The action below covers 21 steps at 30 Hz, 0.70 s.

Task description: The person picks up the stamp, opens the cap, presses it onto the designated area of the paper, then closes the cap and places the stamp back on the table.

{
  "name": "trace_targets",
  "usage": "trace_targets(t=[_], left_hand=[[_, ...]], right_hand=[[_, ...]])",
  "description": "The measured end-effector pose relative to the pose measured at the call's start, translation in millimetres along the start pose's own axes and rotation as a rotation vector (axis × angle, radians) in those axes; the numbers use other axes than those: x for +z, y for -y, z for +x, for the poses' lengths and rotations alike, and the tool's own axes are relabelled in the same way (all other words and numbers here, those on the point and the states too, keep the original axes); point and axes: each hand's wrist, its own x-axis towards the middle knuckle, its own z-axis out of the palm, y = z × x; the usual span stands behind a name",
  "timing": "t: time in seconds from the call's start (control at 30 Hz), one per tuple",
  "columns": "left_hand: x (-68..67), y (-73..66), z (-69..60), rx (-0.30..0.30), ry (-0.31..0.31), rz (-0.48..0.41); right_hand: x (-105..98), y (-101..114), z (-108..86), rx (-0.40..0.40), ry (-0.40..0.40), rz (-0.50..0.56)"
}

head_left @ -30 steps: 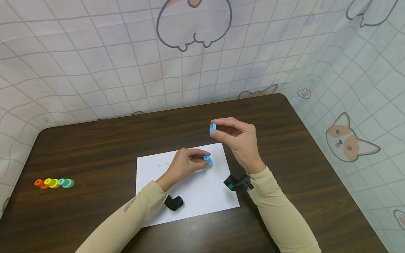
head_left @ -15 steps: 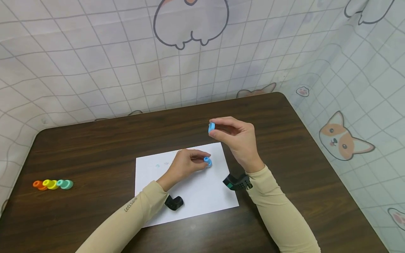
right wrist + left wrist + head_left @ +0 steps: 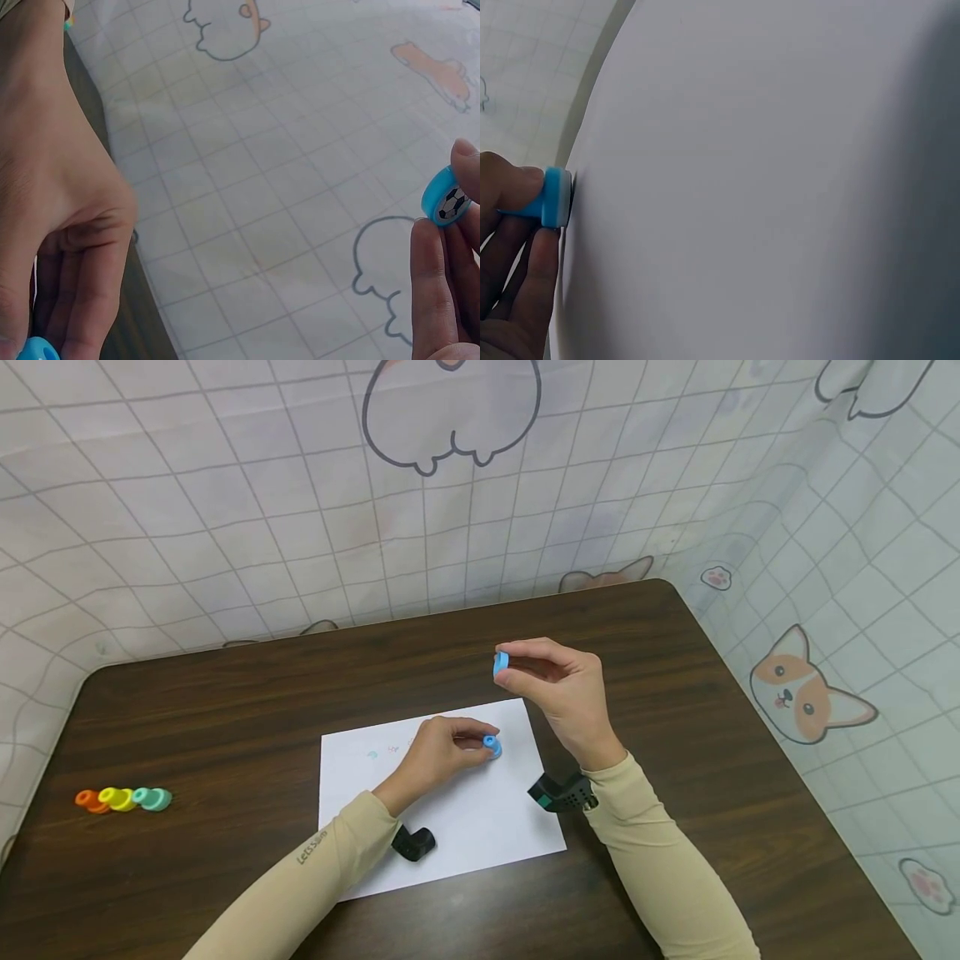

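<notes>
My left hand [image 3: 442, 750] pinches a small blue toy stamp [image 3: 492, 747] over the right part of a white sheet of paper [image 3: 480, 818]. In the left wrist view, the stamp's pale face [image 3: 565, 199] is at the paper, touching or nearly so. My right hand [image 3: 566, 689] holds a blue stamp cap [image 3: 501, 663] between thumb and fingers, raised above the table behind the paper. A soccer ball picture [image 3: 453, 204] shows on the cap in the right wrist view. Faint small prints [image 3: 372, 754] mark the paper's upper left; my left hand hides part of that row.
An orange stamp [image 3: 91, 801], a yellow stamp [image 3: 117, 799] and a teal stamp [image 3: 152, 799] stand in a row on the dark wooden table [image 3: 225, 710], far left. A grid-patterned cloth [image 3: 262, 502] hangs behind the table and on its right side.
The blue stamp has dipped slightly toward the paper in my left hand. My right hand keeps the cap in nearly the same place. The head view has shifted a little.
</notes>
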Motion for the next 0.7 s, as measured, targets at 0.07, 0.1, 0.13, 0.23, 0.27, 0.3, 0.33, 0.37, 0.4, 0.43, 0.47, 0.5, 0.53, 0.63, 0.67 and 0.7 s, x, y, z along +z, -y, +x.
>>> trace_targets(t=[0.07, 0.1, 0.13, 0.23, 0.27, 0.3, 0.33, 0.37, 0.4, 0.43, 0.47, 0.5, 0.53, 0.63, 0.67, 0.7], left_hand=[[0.1, 0.3, -0.2, -0.006, -0.001, -0.006], [0.1, 0.4, -0.4, -0.007, -0.003, -0.008], [0.2, 0.6, -0.4, -0.011, -0.002, -0.010], [0.2, 1.6, -0.7, -0.012, -0.001, -0.002], [0.1, 1.9, -0.8, -0.009, 0.000, 0.001], [-0.1, 2.3, -0.9, -0.007, 0.002, 0.008], [-0.3, 2.6, -0.9, -0.004, 0.004, 0.016], [-0.5, 2.7, -0.9, 0.004, 0.005, 0.024], [-0.8, 2.9, -0.9, 0.009, 0.007, 0.030], [-0.9, 3.0, -0.7, 0.014, 0.008, 0.037], [-1.1, 3.0, -0.3, 0.021, 0.011, 0.044], [-1.2, 2.8, 0.2, 0.028, 0.013, 0.054], [-1.2, 2.5, 0.8, 0.035, 0.017, 0.059], [-1.1, 1.6, 2.5, 0.044, 0.026, 0.080], [-1.0, 1.2, 3.0, 0.047, 0.027, 0.088], [-1.1, 0.6, 3.2, 0.049, 0.028, 0.095]], right_hand=[[0.4, -0.4, 0.0, 0.004, -0.002, -0.006], [0.6, -0.8, 0.1, 0.005, -0.002, -0.007], [0.7, -1.2, 0.2, 0.006, -0.002, -0.009], [1.2, -2.3, 0.4, 0.007, -0.003, -0.014], [1.6, -2.5, 0.5, 0.007, -0.003, -0.016], [1.9, -2.6, 0.6, 0.007, -0.004, -0.018], [2.1, -2.8, 0.6, 0.007, -0.005, -0.020], [2.3, -3.0, 0.6, 0.007, -0.005, -0.022], [2.5, -3.3, 0.7, 0.008, -0.005, -0.026], [2.8, -3.3, 0.7, 0.008, -0.006, -0.027], [2.9, -3.6, 0.8, 0.008, -0.007, -0.029], [3.0, -3.8, 1.0, 0.007, -0.009, -0.031], [3.1, -4.2, 1.2, 0.007, -0.010, -0.032], [3.3, -5.1, 1.7, 0.008, -0.013, -0.041], [3.5, -5.3, 1.9, 0.007, -0.013, -0.042], [3.6, -5.5, 2.1, 0.008, -0.013, -0.042]])
